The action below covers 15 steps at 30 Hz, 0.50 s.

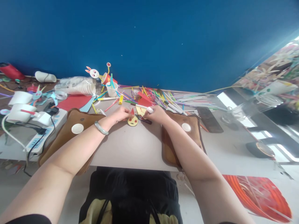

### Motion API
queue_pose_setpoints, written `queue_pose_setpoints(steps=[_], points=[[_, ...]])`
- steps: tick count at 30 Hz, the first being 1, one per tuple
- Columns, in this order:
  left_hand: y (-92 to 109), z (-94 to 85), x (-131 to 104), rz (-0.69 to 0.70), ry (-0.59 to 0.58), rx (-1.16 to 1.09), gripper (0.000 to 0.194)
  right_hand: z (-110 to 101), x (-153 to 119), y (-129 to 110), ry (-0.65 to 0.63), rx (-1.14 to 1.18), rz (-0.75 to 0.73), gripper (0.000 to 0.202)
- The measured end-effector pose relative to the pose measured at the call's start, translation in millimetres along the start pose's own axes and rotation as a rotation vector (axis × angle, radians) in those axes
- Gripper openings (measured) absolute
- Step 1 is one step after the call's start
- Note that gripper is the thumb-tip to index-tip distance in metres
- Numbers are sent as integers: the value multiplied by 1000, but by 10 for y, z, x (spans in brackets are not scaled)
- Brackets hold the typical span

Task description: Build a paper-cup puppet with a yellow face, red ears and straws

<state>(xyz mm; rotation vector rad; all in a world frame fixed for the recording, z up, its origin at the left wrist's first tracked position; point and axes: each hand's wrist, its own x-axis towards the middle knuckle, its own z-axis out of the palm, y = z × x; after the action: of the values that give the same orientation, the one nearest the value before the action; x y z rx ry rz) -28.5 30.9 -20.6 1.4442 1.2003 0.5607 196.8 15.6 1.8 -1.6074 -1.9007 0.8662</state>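
A round yellow paper face [132,121] with red eyes lies on the table, a small red paper piece [132,111] at its top. My left hand [121,114] pinches that red piece, its fingertips at the upper left of the face. In my right hand [158,115] is a white stick-like item [142,106], which points left. Below the right fingers lies a pair of dark scissors [145,120]. Yellow paper [140,111] with red marks sits just behind, between the hands, and a red paper [144,100] is farther back.
Brown pads [66,137] lie under both forearms. Colored sticks [173,101] are piled along the blue wall. Paper cups [112,89], a rabbit figure [94,73] and a power strip [35,140] are at left. A dark block [209,120] and an orange basket [259,196] are at right.
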Motion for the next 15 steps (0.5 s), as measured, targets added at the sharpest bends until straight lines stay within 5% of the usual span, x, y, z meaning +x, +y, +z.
queue_pose_setpoints(steps=[6,15], points=[[-25,13,-7,81,42,279,18,46,-1,-8,15,-373,11,34],[36,30,-42,154,152,455,9,101,28,30,60,-466,32,16]])
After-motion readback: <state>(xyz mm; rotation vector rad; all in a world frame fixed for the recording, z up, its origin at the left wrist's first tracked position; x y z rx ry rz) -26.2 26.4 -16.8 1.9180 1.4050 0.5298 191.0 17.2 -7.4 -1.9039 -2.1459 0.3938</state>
